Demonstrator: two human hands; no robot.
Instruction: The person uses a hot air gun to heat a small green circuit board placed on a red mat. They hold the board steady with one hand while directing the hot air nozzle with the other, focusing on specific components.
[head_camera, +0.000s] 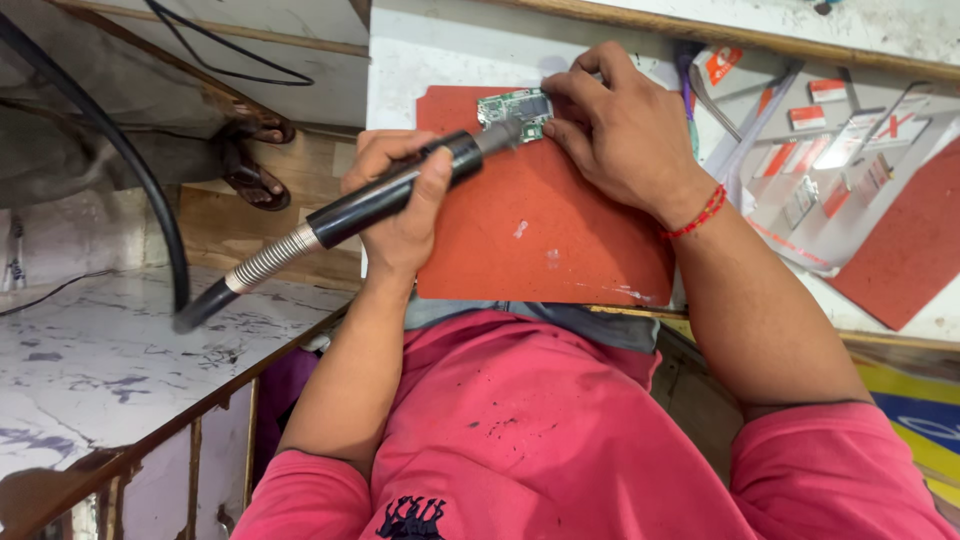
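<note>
Your left hand is closed around a black cylindrical hot-air handpiece with a ribbed metal hose; its nozzle tip sits over the small green circuit board. That board lies near the top edge of the red rectangular work mat, and your right hand pins it down with fingertips pressed on its right end. To your right on the white bench, flat clear packets with red and white labels lie scattered, beside a second red mat.
</note>
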